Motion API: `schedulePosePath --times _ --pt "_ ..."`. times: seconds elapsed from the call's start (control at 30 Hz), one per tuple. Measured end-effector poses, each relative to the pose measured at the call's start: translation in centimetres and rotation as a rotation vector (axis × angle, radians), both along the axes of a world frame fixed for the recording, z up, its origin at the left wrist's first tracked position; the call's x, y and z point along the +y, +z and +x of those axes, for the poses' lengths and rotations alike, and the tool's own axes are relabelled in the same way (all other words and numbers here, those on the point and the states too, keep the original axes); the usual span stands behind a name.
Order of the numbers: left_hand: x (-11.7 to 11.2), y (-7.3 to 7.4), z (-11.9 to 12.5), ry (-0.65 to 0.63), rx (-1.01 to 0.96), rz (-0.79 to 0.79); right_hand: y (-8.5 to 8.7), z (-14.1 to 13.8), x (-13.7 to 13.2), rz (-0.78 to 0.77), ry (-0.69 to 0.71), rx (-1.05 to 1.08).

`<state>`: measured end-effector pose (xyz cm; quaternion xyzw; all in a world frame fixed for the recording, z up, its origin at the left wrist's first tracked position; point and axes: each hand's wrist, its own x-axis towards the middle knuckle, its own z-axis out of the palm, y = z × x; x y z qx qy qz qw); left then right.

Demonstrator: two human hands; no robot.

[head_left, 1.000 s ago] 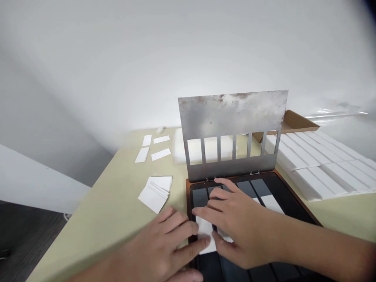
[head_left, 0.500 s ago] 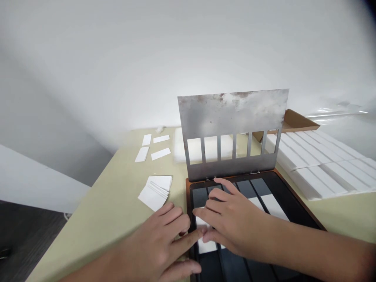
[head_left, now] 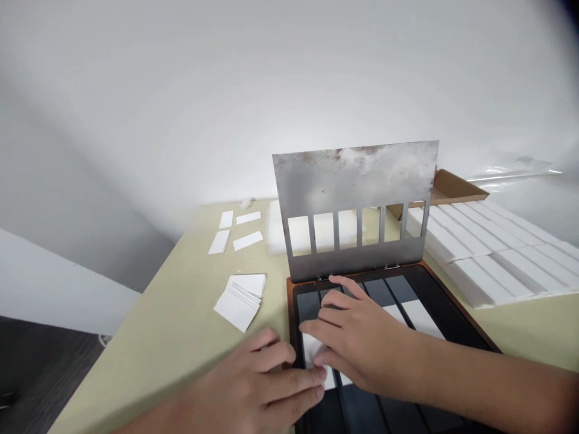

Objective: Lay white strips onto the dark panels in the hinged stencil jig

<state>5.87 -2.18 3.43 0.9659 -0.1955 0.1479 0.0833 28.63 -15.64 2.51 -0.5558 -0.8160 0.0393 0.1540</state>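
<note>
Card (head_left: 310,346): lay flat in the leftmost slot of the jig (head_left: 436,294), half hidden between two hands. Could not check its squareness along the covered edges.

Left hand (head_left: 257,377): reached in from the near left, with fingers partly curled and index and thumb close together at the near end of the card. Could not tell whether pinching or only pressing there.

Right hand (head_left: 362,337): spread palm down over the bed, with fingers fanned, index tip at the far end of the card and thumb close to the left fingertips. Saw nothing gripped in it.

Progress, done: noted a neighbour card (head_left: 345,380) peeping out below the right hand, plus two right-hand cards (head_left: 424,317) beyond it, all in one row across the slots. Could not count anything beneath the palm. Judged the row near full, and the step in hand as seating or squaring the leftmost card.

Progress, left: found the plate (head_left: 357,175) standing raised on its hinges, not yet folded down over the row. Noted a fanned pile (head_left: 239,303) on the table (head_left: 172,319) just beside the jig, and four loose cards (head_left: 248,241) farther back, all outside the slots.

Also logged: white stacks (head_left: 491,247) to the right, with a carton (head_left: 459,188) behind.
</note>
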Motion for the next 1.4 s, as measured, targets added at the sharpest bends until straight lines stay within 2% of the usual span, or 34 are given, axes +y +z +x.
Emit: schedulePosePath --times 0.27,0.4,0.5,0.6,0.87,1.2,1.3,1.4 --pt "0.8 -0.2 0.3 0.053 -0.058 -0.063 0.6 -0.1 -0.1 -0.011 -0.003 -0.008" --pt "0.7 0.1 0.4 -0.069 -0.040 -0.063 0.7 0.0 -0.1 -0.013 0.001 -0.016" --pt "0.3 0.4 0.5 -0.150 0.002 0.001 0.9 0.0 -0.1 -0.028 0.005 -0.023" --pt "-0.2 0.4 0.6 -0.142 0.018 0.042 0.8 0.1 -0.2 -0.039 0.016 -0.042" --pt "-0.2 -0.4 0.2 -0.143 0.034 0.002 0.7 0.3 -0.1 -0.067 0.027 -0.057" --pt "0.4 -0.8 0.1 -0.004 -0.022 0.048 0.7 0.2 -0.2 -0.055 0.037 -0.050" --pt "0.5 -0.8 0.3 0.080 -0.017 0.034 0.9 0.1 -0.2 -0.065 0.034 -0.021" --pt "0.4 -1.0 0.3 0.115 0.005 0.034 1.0 0.0 -0.2 -0.037 -0.023 0.056"
